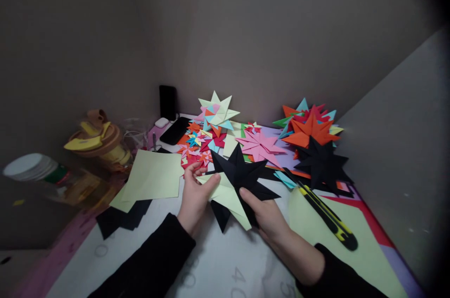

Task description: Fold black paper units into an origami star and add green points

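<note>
Between my two hands is a folded paper star (pixel 242 174), mostly black with pale green points at its lower left. My left hand (pixel 198 190) pinches a pale green point, thumb on top and fingers behind. With its thumb on the front near the centre, my right hand (pixel 265 211) grips the star from the lower right; its other fingers are hidden behind the paper. The star is raised over a white sheet (pixel 211 260) printed with numbers. Just beyond it lies a pink paper star (pixel 260 145).
At right, a yellow and black utility knife (pixel 328 218) rests on pale green paper (pixel 369 227). Behind it are an orange star (pixel 312 129) and a black star (pixel 321 164). Pale green squares (pixel 153 176), a bottle (pixel 52 176), a brown-lidded cup (pixel 101 143) and a phone (pixel 175 130) sit left.
</note>
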Demonstrator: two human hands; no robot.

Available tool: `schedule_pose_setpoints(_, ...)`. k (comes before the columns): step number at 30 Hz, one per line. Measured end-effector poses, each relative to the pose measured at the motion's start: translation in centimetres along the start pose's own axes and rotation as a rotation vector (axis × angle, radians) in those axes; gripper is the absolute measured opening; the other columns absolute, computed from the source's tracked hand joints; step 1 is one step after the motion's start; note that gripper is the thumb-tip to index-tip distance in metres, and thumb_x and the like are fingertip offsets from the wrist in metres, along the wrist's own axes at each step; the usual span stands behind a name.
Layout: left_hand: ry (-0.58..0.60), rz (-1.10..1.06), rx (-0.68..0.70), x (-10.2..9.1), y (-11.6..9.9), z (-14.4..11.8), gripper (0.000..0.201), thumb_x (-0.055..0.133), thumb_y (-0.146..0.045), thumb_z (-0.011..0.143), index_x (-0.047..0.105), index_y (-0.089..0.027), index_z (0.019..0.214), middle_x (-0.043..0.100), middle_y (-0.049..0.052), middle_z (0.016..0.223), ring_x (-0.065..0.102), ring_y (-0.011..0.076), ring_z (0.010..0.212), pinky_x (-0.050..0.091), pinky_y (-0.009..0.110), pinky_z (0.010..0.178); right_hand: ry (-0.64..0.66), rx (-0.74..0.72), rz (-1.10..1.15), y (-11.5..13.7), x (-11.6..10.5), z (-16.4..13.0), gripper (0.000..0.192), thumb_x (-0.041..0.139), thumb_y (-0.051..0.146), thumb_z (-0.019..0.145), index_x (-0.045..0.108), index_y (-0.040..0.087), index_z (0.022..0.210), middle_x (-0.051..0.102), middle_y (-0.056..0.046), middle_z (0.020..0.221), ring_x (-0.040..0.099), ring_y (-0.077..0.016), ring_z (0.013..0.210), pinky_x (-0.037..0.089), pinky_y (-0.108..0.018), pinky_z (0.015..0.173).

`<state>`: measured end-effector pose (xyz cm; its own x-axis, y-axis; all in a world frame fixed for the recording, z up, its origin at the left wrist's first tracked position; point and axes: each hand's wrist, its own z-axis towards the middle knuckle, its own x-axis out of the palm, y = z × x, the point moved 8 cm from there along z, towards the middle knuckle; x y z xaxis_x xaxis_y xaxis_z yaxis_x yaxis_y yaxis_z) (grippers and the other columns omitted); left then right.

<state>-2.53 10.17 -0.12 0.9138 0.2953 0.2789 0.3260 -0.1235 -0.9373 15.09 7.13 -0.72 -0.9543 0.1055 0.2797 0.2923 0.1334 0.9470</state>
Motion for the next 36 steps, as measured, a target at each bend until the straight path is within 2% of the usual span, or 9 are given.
schedule_pose_setpoints(4,0.086,-0.104,-0.169,1.2,0.9,-0.9,0.070,0.084,-0.030,0.058,0.044,-0.019,0.115,0.067,0.003,0.078,0.063,0.0154,0.059,0.050,0.027,0.058,0.015,0.001,-0.016,-0.2,0.1,-0.1,0.048,0.073,0.041,0.075,0.064,0.025,0.119,0.066,-0.006,0.122,0.057,-0.0303,0.119,0.041,-0.049,0.104)
schedule_pose_setpoints(12,0.031,-0.115,-0.157,0.8,0.7,-0.6,0.072,0.087,-0.029,0.052,0.047,-0.019,0.110,0.069,0.001,0.071,0.065,0.0169,0.056,0.052,0.028,0.056,0.121,0.041,-0.018,-0.7,0.8,-0.2,0.051,0.071,0.050,0.074,0.064,0.025,0.118,0.065,-0.008,0.124,0.056,-0.0307,0.119,0.039,-0.050,0.103)
schedule_pose_setpoints(15,0.040,-0.107,-0.160,0.3,0.3,-0.1,0.074,0.088,-0.030,0.050,0.047,-0.018,0.111,0.068,0.000,0.066,0.065,0.0171,0.053,0.052,0.027,0.053,0.247,0.071,0.076,-0.2,1.4,-0.5,0.075,0.067,0.067,0.066,0.056,0.027,0.128,0.065,-0.011,0.123,0.056,-0.0328,0.119,0.041,-0.051,0.098)
schedule_pose_setpoints(17,0.053,-0.100,-0.174,-0.1,-0.2,0.2,0.073,0.088,-0.029,0.050,0.048,-0.018,0.110,0.068,0.000,0.064,0.064,0.0168,0.052,0.051,0.027,0.052,0.343,0.081,0.175,0.4,1.7,-0.8,0.095,0.062,0.080,0.056,0.045,0.033,0.137,0.062,-0.011,0.127,0.056,-0.0338,0.117,0.041,-0.053,0.095)
schedule_pose_setpoints(19,0.069,-0.109,-0.194,-0.3,-0.6,0.4,0.072,0.088,-0.028,0.050,0.048,-0.019,0.109,0.068,0.000,0.064,0.063,0.0160,0.050,0.050,0.025,0.051,0.416,0.131,0.246,0.8,1.8,-0.9,0.104,0.054,0.089,0.049,0.038,0.040,0.139,0.062,-0.009,0.127,0.059,-0.0340,0.112,0.041,-0.054,0.092)
schedule_pose_setpoints(23,0.103,-0.113,-0.227,-0.4,-0.9,0.6,0.070,0.087,-0.026,0.050,0.047,-0.019,0.108,0.067,0.000,0.062,0.062,0.0156,0.049,0.049,0.025,0.050,0.396,0.218,0.243,0.7,1.1,-0.5,0.091,0.039,0.096,0.050,0.051,0.042,0.123,0.069,-0.007,0.115,0.065,-0.0322,0.098,0.043,-0.054,0.087)
schedule_pose_setpoints(28,0.095,-0.039,-0.232,-0.6,-0.5,0.6,0.065,0.084,-0.026,0.055,0.047,-0.020,0.107,0.066,0.000,0.063,0.062,0.0169,0.051,0.049,0.026,0.050,0.480,0.208,0.302,0.8,0.9,-0.4,0.066,0.046,0.088,0.059,0.069,0.031,0.085,0.074,-0.006,0.097,0.068,-0.0302,0.092,0.045,-0.052,0.088)
schedule_pose_setpoints(32,0.101,0.200,-0.012,-0.5,-2.2,0.5,0.053,0.081,-0.025,0.059,0.051,-0.020,0.103,0.065,0.001,0.081,0.063,0.0155,0.061,0.048,0.025,0.055,0.630,0.178,0.030,1.0,1.4,-0.5,0.071,0.046,0.080,0.071,0.071,0.025,0.107,0.068,-0.011,0.118,0.060,-0.0332,0.113,0.042,-0.052,0.095)
schedule_pose_setpoints(36,0.116,0.407,0.148,-0.2,-3.3,0.0,0.047,0.078,-0.023,0.061,0.055,-0.019,0.102,0.063,0.002,0.090,0.061,0.0161,0.073,0.046,0.024,0.061,0.859,-0.009,-0.366,1.6,2.5,-0.7,0.077,0.049,0.075,0.075,0.059,0.018,0.127,0.057,-0.016,0.132,0.048,-0.0329,0.127,0.031,-0.050,0.107)
